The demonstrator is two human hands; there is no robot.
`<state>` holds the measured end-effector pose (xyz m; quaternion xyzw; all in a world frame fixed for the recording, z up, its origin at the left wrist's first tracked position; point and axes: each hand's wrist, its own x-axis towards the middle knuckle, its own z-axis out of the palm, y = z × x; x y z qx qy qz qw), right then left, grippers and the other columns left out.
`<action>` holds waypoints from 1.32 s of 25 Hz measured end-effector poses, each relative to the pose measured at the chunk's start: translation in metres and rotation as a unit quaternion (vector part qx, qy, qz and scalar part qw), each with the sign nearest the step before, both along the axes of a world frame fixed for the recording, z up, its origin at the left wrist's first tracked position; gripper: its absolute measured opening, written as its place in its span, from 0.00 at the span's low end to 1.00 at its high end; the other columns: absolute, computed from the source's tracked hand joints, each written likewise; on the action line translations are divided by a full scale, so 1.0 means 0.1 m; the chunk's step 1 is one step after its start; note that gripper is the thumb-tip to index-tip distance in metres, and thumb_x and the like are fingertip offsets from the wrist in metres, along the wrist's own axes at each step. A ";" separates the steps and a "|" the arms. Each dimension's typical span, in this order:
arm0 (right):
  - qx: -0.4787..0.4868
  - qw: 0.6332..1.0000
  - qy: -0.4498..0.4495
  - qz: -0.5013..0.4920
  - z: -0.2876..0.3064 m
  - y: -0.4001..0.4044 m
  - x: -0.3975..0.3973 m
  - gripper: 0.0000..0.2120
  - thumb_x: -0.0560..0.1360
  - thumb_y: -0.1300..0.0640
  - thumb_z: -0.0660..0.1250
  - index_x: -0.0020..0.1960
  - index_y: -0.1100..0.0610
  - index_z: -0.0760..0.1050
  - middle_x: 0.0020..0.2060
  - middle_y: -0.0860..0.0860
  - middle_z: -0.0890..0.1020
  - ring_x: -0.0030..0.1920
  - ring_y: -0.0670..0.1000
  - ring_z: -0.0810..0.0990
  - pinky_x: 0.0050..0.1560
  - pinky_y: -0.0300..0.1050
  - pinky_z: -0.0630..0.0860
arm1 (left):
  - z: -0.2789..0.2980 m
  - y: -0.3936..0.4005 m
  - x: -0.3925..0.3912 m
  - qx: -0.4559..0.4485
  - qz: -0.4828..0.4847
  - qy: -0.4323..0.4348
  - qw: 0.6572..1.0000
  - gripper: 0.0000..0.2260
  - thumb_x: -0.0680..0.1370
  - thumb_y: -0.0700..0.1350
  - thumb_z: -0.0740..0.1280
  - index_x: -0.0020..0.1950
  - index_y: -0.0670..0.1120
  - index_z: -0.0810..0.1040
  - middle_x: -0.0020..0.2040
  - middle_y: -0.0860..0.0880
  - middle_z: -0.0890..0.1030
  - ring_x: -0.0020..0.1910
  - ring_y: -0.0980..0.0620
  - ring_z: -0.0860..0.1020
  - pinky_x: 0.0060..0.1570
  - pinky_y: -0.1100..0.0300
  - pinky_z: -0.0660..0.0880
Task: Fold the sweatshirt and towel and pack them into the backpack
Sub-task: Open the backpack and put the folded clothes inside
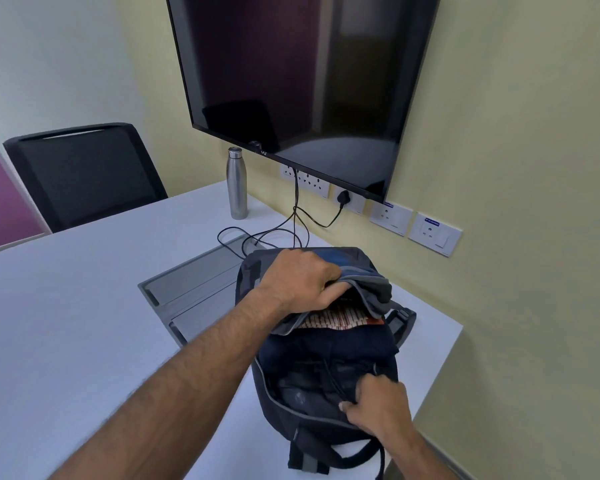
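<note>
A dark backpack lies open on a white table. The left hand grips its upper flap; the right hand pinches the lower opening edge. A striped towel and, apparently, a dark sweatshirt sit inside.

An office meeting room: wall-mounted screen, white table, mesh chair, socket row.
</note>
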<state>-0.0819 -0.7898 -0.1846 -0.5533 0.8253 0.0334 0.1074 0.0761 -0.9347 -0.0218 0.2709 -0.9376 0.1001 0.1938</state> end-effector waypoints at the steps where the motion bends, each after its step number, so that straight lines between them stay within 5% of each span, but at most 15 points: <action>1: 0.024 1.000 -0.010 0.015 0.02 0.01 0.05 0.16 0.69 0.37 0.68 0.38 0.50 0.74 0.37 0.46 0.81 0.45 0.52 0.81 0.56 0.50 0.70 | 0.01 0.02 0.00 0.005 0.008 -0.008 1.000 0.19 0.81 0.60 0.60 0.36 0.51 0.68 0.28 0.54 0.65 0.30 0.48 0.69 0.33 0.58 0.63; 5: 0.025 0.975 -0.223 -0.008 -0.02 0.04 0.25 0.15 0.72 0.44 0.73 0.37 0.54 0.83 0.36 0.48 0.85 0.42 0.48 0.83 0.53 0.46 0.77 | 0.01 0.10 0.04 0.024 0.015 -0.039 0.999 0.18 0.82 0.61 0.58 0.37 0.52 0.67 0.28 0.54 0.64 0.32 0.48 0.70 0.35 0.57 0.63; 10: -0.182 0.901 -0.387 -0.067 0.34 -0.15 0.36 0.05 0.70 0.50 0.78 0.42 0.51 0.85 0.33 0.43 0.84 0.37 0.40 0.82 0.38 0.31 0.75 | -0.05 0.15 0.04 0.024 0.016 -0.059 0.998 0.20 0.82 0.62 0.57 0.36 0.50 0.67 0.27 0.53 0.64 0.32 0.47 0.70 0.34 0.57 0.60; 13: -0.120 0.847 -0.506 -0.109 0.35 -0.21 0.28 0.06 0.72 0.61 0.75 0.48 0.55 0.84 0.42 0.52 0.86 0.44 0.46 0.84 0.43 0.39 0.81 | -0.04 0.14 0.05 0.027 0.014 -0.055 0.998 0.20 0.81 0.62 0.58 0.36 0.50 0.66 0.27 0.53 0.65 0.31 0.48 0.70 0.33 0.56 0.59; 17: -0.007 0.971 -0.238 -0.012 0.16 0.02 -0.04 0.13 0.70 0.63 0.65 0.49 0.49 0.81 0.41 0.44 0.79 0.51 0.51 0.82 0.50 0.40 0.77 | -0.12 0.13 0.06 0.045 -0.010 -0.064 0.997 0.21 0.81 0.62 0.58 0.35 0.50 0.66 0.27 0.52 0.65 0.30 0.47 0.69 0.33 0.57 0.60; 20: -0.026 0.999 0.007 -0.030 0.12 0.19 -0.21 0.14 0.69 0.55 0.68 0.53 0.52 0.71 0.49 0.49 0.76 0.53 0.54 0.77 0.45 0.45 0.72 | -0.22 0.13 0.05 0.092 -0.049 -0.054 0.993 0.24 0.80 0.63 0.60 0.31 0.50 0.64 0.25 0.52 0.64 0.27 0.49 0.66 0.31 0.57 0.60; 24: -0.030 0.994 -0.020 -0.100 0.07 0.10 -0.37 0.15 0.71 0.50 0.67 0.54 0.55 0.71 0.49 0.51 0.80 0.50 0.54 0.81 0.41 0.44 0.73 | -0.36 0.18 0.01 0.146 -0.095 -0.115 0.978 0.24 0.77 0.63 0.62 0.30 0.48 0.63 0.26 0.50 0.66 0.26 0.49 0.65 0.30 0.55 0.65; 28: -0.096 0.985 -0.045 -0.137 0.00 0.00 -0.40 0.10 0.76 0.49 0.63 0.42 0.55 0.70 0.42 0.52 0.79 0.44 0.55 0.80 0.40 0.44 0.74 | -0.52 0.24 0.00 0.172 -0.083 -0.149 0.970 0.19 0.75 0.56 0.69 0.32 0.46 0.67 0.28 0.50 0.70 0.27 0.51 0.66 0.33 0.57 0.68; 33: -0.297 0.868 -0.171 -0.360 -0.09 0.11 -0.78 0.18 0.75 0.57 0.62 0.28 0.60 0.65 0.25 0.54 0.72 0.27 0.55 0.69 0.30 0.43 0.65 | -0.66 0.27 -0.03 0.214 -0.079 -0.208 0.951 0.16 0.71 0.50 0.68 0.30 0.46 0.66 0.27 0.50 0.70 0.28 0.49 0.69 0.33 0.54 0.73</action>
